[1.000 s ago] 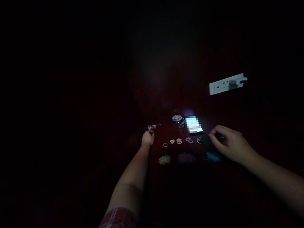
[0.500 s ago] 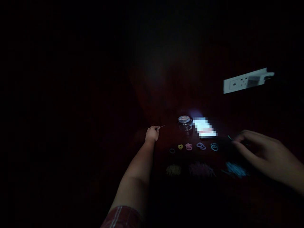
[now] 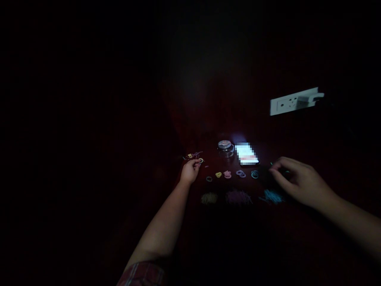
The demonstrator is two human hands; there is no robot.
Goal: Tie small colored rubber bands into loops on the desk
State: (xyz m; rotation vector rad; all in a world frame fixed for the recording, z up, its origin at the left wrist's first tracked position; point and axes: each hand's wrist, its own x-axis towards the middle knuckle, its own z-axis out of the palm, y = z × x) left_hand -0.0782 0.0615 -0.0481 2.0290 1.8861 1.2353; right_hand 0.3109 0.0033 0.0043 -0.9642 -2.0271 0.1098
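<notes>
My left hand (image 3: 190, 171) is closed, its fingertips pinching a pale yellow rubber band (image 3: 201, 160) that shows as a small ring. Just beyond those fingers lies a mixed pile of coloured rubber bands (image 3: 195, 154). At the right, my right hand (image 3: 297, 180) has thumb and forefinger pinched, with a bit of teal rubber band (image 3: 271, 163) at the tips. Between the hands runs a row of small groups: a dark ring (image 3: 209, 179), yellow bands (image 3: 218, 174), pink bands (image 3: 227, 174), lilac bands (image 3: 241, 174) and blue bands (image 3: 254, 174).
Nearer me lie a dull yellow pile (image 3: 209, 198), a purple pile (image 3: 238, 197) and a bright blue pile (image 3: 273, 196). Behind the row stand a lidded clear jar (image 3: 225, 147) and a lit phone (image 3: 246, 154). A power socket strip (image 3: 293, 102) is farther right. The surroundings are very dark.
My view has shifted, so the table things appear farther left and higher. The mixed pile beyond my left hand now shows, and a yellow ring is visible at its fingertips. My right hand has moved left.
</notes>
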